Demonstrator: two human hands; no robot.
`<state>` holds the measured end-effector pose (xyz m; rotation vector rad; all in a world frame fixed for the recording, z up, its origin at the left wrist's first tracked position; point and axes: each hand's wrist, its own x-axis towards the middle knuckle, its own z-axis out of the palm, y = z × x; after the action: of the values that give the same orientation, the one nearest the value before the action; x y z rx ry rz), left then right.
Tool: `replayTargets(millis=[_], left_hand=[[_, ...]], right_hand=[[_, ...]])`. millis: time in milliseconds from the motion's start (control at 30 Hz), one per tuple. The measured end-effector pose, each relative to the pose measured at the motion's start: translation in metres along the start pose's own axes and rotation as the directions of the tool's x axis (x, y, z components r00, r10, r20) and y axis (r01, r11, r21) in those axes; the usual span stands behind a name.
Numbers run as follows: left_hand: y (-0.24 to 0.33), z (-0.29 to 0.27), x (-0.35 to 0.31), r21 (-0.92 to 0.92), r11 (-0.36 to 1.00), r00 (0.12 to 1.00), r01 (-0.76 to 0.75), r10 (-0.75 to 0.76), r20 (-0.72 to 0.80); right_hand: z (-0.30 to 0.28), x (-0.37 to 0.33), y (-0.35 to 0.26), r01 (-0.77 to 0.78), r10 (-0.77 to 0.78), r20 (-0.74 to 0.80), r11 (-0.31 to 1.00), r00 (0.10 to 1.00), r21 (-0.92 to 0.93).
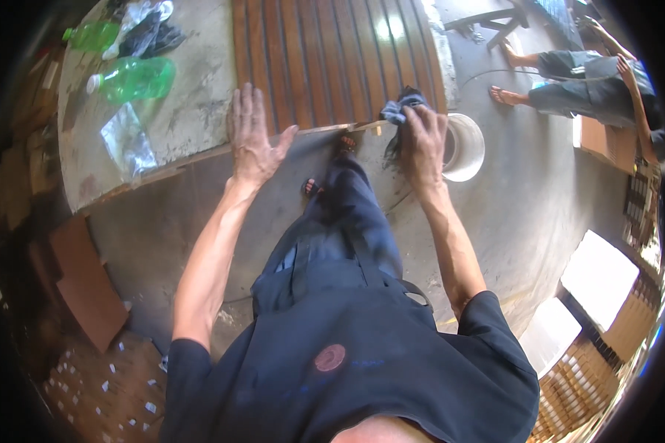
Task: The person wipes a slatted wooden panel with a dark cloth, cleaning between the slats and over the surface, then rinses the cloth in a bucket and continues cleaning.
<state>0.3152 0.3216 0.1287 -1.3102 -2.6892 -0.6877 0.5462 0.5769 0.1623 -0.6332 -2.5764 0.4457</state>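
A brown wooden panel with dark lengthwise grooves lies on the worktable, its near end close to the table's front edge. My left hand rests with outstretched fingers at the panel's near left corner, holding nothing. At the near right corner, my right hand is closed around a dark bluish rag, part of which hangs below the panel's edge. The rag's upper end touches or almost touches the panel; I cannot tell which.
On the pale worktable to the left lie a green plastic bottle, another green bottle and clear plastic wrapping. A white bucket stands on the floor at the right. Beyond it is another person. Cardboard sheets lean at the lower left.
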Motion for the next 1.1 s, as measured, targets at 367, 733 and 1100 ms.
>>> replayTargets(millis=[367,733,1100], left_hand=[[-0.003,0.022,0.006,0.003,0.986,0.982,-0.168,0.168,-0.085],[-0.022,0.014,0.019,0.069,0.988,0.981,-0.135,0.143,-0.132],[-0.036,0.015,0.002,0.071,0.989,0.985,-0.131,0.138,-0.1]], right_hand=[[0.012,0.09,0.059,-0.059,0.057,-0.103,0.998,0.993,-0.01],[-0.045,-0.17,0.023,-0.413,0.341,0.356,0.899,0.87,0.147],[0.037,0.029,0.017,0.054,-0.033,-0.12,0.983,0.992,0.178]])
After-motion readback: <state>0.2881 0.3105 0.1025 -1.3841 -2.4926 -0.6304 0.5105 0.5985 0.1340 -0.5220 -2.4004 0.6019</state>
